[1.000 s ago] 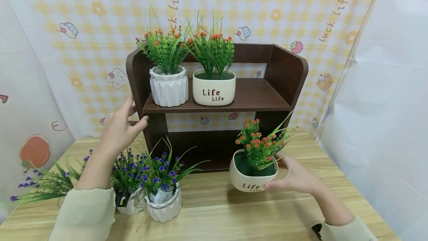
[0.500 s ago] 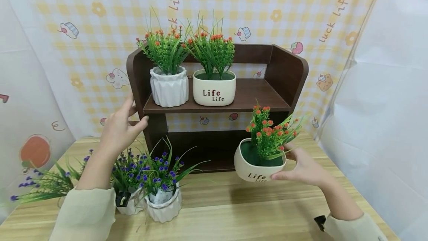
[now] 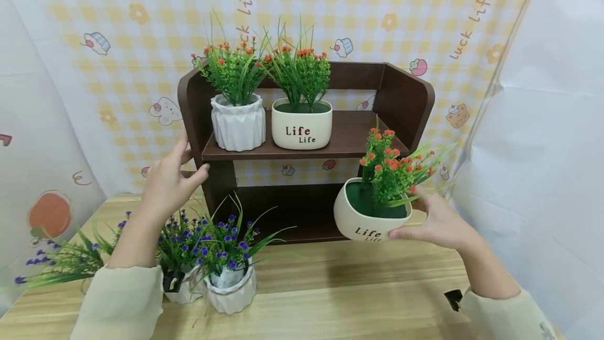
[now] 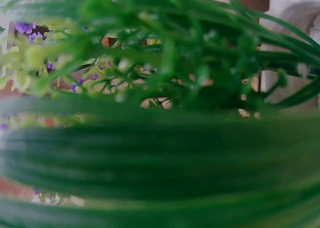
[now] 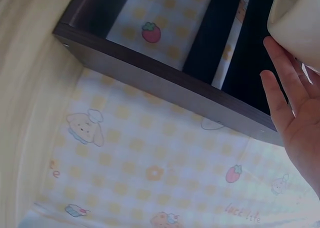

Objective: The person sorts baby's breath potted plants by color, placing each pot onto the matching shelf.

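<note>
My left hand [image 3: 170,182] grips the left side panel of a dark brown wooden shelf [image 3: 401,98], its thumb at the front edge. In the right hand [image 3: 439,224] is a cream flowerpot [image 3: 342,214] with orange artificial flowers and "Life" lettering, pinched at its right side. The pot tilts in front of the shelf's right half, just below the upper board. In the right wrist view, fingers [image 5: 282,70] reach the pale pot [image 5: 302,30] beside the shelf. Green leaves [image 4: 160,158] fill the left wrist view and hide the left hand there.
On the upper board stand a white ribbed pot [image 3: 238,125] and a cream "Life" pot [image 3: 302,127], both with orange flowers. Several purple-flowered plants [image 3: 231,298] crowd the wooden table [image 3: 321,298] at the left, around my left forearm. A checked cloth [image 3: 358,9] hangs behind.
My right hand has carried the cream flowerpot upward and to the right, closer to the upper board's level. The left hand has stayed at the shelf's side.
</note>
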`<state>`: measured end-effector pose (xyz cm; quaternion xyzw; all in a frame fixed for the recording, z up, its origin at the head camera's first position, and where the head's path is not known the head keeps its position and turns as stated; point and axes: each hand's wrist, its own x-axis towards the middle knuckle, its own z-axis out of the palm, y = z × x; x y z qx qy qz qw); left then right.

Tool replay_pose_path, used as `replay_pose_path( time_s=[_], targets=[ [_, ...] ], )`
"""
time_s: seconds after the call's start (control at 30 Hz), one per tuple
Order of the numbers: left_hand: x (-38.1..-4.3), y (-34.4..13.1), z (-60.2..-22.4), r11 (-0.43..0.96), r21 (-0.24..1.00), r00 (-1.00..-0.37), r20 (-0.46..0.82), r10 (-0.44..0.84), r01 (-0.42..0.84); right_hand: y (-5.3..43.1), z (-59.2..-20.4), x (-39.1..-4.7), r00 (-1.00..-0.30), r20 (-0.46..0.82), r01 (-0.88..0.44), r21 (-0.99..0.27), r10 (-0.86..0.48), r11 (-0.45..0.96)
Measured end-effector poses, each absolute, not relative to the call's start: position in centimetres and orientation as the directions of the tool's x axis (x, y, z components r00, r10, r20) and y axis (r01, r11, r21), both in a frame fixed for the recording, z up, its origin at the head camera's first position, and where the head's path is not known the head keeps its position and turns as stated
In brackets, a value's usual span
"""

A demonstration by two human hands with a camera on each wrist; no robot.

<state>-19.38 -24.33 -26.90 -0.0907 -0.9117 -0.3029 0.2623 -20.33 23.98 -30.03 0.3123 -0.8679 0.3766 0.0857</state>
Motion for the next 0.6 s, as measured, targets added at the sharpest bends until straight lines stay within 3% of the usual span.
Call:
replay_pose_path(
  time_s=[0.13, 0.6],
  targets=[
    [-19.4, -24.3, -26.9, 0.801, 0.503, -0.844, 0.536, 0.005, 0.325, 24.1, -29.4, -20.5, -0.750, 0.430, -0.656, -0.582, -0.502, 0.481],
    [-19.4, -24.5, -27.0, 0.811, 0.487, -0.837, 0.547, 0.007, 0.325, 24.3, -27.2, -20.8, -0.742, 0.479, -0.668, -0.590, -0.469, 0.454]
  ],
)
